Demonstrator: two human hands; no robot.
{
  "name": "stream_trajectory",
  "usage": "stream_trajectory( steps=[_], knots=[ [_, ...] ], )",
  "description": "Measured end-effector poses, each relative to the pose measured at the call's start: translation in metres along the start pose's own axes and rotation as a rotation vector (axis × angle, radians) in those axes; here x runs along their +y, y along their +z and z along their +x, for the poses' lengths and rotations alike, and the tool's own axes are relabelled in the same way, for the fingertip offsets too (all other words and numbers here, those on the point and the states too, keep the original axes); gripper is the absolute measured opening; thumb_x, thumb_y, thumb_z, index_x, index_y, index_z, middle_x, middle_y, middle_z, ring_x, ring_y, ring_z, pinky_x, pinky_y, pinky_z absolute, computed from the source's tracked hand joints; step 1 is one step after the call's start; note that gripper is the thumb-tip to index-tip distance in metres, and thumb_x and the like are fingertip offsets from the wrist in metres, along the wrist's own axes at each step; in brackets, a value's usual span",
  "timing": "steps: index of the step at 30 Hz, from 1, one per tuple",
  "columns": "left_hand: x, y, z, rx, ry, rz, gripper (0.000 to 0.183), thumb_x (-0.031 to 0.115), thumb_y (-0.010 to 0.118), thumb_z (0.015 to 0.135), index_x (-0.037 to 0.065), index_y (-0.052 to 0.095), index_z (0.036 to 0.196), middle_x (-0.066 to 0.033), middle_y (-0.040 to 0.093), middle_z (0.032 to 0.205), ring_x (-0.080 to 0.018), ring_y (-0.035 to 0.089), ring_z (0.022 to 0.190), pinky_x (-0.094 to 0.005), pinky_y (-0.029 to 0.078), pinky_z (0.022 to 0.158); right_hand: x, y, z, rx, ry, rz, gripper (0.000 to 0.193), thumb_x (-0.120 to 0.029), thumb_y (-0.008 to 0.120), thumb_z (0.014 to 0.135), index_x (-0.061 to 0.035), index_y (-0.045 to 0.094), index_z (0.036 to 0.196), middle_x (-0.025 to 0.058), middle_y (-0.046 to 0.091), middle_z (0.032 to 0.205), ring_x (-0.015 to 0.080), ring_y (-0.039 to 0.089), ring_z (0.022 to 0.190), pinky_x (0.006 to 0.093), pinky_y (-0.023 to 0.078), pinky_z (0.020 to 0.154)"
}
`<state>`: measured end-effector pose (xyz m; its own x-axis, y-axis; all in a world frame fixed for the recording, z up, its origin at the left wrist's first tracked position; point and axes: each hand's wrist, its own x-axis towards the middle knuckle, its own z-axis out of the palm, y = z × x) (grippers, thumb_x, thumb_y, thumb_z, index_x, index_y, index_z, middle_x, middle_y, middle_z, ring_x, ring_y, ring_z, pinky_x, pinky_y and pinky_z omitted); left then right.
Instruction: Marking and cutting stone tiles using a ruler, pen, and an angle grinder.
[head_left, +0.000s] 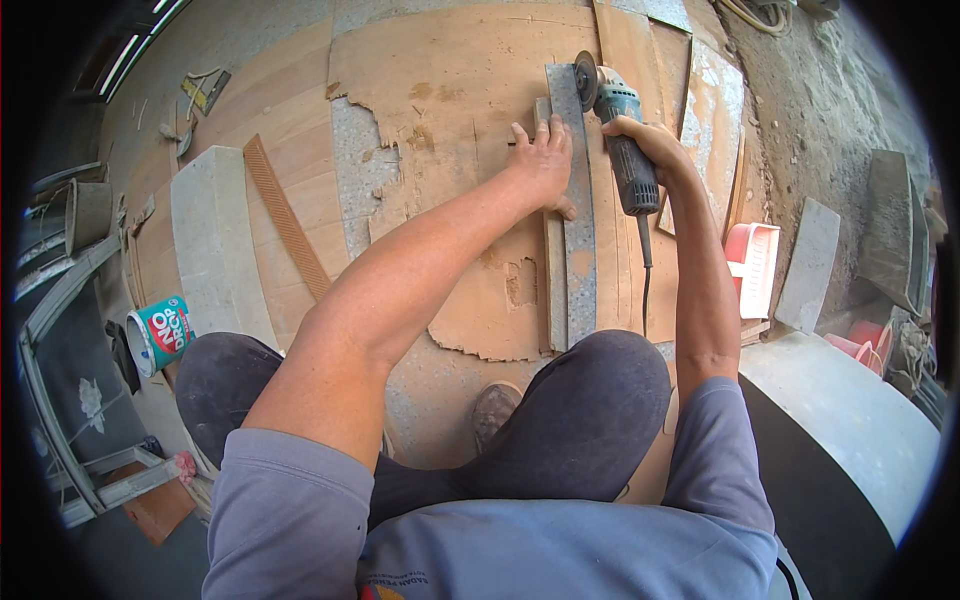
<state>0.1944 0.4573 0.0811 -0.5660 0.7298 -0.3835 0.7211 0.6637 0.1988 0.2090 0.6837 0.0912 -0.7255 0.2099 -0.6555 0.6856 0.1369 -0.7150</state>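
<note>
My right hand (655,150) is wrapped round the body of a teal and black angle grinder (632,172). The grinder's round disc (587,80) stands at the far end of a long, narrow grey strip (580,270); whether it touches the strip I cannot tell. A cord (646,260) runs back from the tool toward me. With fingers spread, my left hand (545,165) presses down along the strip's left side. A thin wooden batten (556,285) lies beside the strip, partly under that hand. Both pieces rest on a worn plywood sheet (460,250) with broken edges.
On the left lie a pale board (215,220), a brown grooved strip (285,215) and a tipped teal and white can (160,335). A red and white plastic tray (755,265) and a grey slab (810,265) are at right. Near my right elbow sits a pale-topped block (850,400).
</note>
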Motion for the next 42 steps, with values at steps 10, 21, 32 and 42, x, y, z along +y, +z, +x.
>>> stream_trajectory(
  steps=[10,21,32,42],
  knots=[
    [0.003,-0.005,0.001,-0.061,-0.003,-0.02,0.146,0.069,0.089,0.069,-0.012,0.013,0.164,-0.0339,0.013,0.173,-0.0463,0.019,0.161,-0.0737,0.025,0.122,0.001,-0.001,0.009,0.0,-0.008,0.001,0.044,-0.033,0.082,0.081,0.0066,0.073,0.099,0.013,0.073,0.082,0.0178,0.068,0.059,0.0308,0.056,0.052],
    [0.002,-0.004,0.001,-0.046,-0.003,-0.017,0.146,0.07,0.089,0.067,-0.011,0.016,0.164,-0.0331,0.015,0.173,-0.0459,0.02,0.161,-0.0753,0.025,0.121,0.009,0.0,-0.009,0.015,0.017,-0.01,0.055,-0.033,0.086,0.076,0.0112,0.07,0.103,0.0132,0.069,0.084,0.0193,0.067,0.061,0.0335,0.057,0.052],
    [0.0,0.002,0.004,-0.021,0.009,-0.003,0.146,0.072,0.088,0.065,-0.011,0.019,0.164,-0.0328,0.016,0.173,-0.0458,0.021,0.16,-0.0768,0.028,0.119,0.015,0.003,-0.038,0.013,0.053,-0.005,0.055,-0.034,0.086,0.076,0.0121,0.07,0.103,0.0147,0.069,0.084,0.0207,0.067,0.061,0.0347,0.056,0.052],
    [-0.002,0.002,0.005,-0.042,0.01,0.012,0.147,0.075,0.086,0.066,-0.011,0.018,0.164,-0.0324,0.014,0.173,-0.0457,0.02,0.161,-0.0776,0.027,0.118,0.018,0.006,-0.067,0.027,0.047,-0.035,0.049,-0.034,0.083,0.079,0.0084,0.07,0.1,0.0112,0.068,0.08,0.0175,0.065,0.057,0.0316,0.054,0.05]
  ],
)
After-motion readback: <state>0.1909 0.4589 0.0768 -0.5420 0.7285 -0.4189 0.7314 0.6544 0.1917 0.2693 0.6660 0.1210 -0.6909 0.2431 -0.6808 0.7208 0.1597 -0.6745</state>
